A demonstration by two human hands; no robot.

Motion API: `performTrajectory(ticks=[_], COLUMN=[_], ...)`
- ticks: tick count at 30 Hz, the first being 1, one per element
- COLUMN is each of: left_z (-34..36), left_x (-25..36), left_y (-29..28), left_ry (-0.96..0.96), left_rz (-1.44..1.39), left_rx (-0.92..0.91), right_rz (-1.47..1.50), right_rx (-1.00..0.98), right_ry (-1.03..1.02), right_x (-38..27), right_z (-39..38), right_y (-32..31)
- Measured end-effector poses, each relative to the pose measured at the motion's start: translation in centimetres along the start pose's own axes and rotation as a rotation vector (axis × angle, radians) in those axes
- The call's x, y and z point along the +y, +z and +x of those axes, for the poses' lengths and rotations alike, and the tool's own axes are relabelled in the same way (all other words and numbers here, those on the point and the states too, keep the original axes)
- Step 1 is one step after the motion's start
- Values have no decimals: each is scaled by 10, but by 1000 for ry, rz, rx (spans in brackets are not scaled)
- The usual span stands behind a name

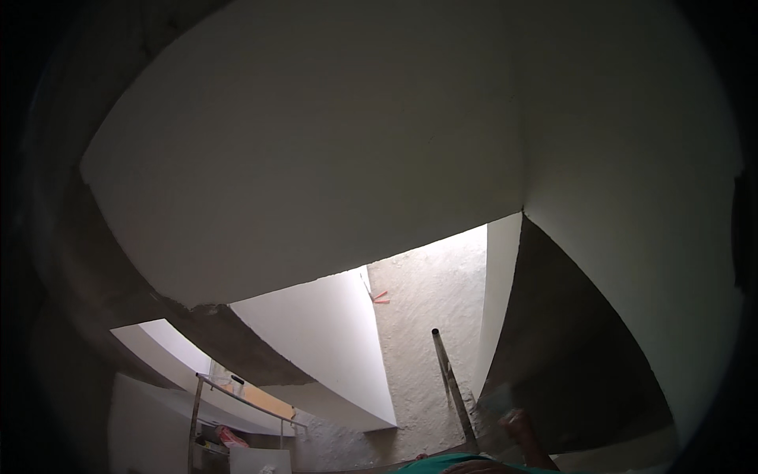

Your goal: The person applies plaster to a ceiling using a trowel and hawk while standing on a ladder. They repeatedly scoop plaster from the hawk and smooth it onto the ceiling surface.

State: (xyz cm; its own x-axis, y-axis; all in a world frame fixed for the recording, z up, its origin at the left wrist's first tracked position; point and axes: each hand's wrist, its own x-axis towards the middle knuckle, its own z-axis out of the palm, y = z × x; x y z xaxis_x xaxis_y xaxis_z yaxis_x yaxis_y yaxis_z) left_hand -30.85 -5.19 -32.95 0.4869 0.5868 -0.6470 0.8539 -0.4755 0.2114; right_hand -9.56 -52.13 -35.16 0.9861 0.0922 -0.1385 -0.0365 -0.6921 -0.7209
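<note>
My right hand (pixel 517 426) is raised at the lower right, its forearm coming up from the lower edge. The fingers look closed. A faint pale smear (pixel 496 400) shows just above and left of them, too blurred and dim to name. Behind the hand is a dark wall panel (pixel 576 371). Teal cloth (pixel 442 464) shows at the bottom edge, left of the forearm. My left hand is not in view.
A metal pole (pixel 454 387) stands upright left of the hand, near a rough plastered wall (pixel 426 292) with orange wires (pixel 381 298). A broad smooth grey surface (pixel 316 158) fills the upper view. A metal frame (pixel 195 419) stands at the lower left.
</note>
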Motion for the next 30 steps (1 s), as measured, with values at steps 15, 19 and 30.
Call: performTrajectory(ticks=[15,19,30], left_z=[-41,-52,-99], left_x=[-70,-107,-173], left_y=[44,70,80], left_ry=[-359,-395,-264], left_rz=[-391,-424,-565], left_rx=[-119,-32,-87], right_rz=[78,45,377], right_rx=[-233,-307,-303], right_ry=[-197,-294,-105], right_x=[-113,-107,-105], right_z=[48,31,-41], right_y=[-5,-5,21])
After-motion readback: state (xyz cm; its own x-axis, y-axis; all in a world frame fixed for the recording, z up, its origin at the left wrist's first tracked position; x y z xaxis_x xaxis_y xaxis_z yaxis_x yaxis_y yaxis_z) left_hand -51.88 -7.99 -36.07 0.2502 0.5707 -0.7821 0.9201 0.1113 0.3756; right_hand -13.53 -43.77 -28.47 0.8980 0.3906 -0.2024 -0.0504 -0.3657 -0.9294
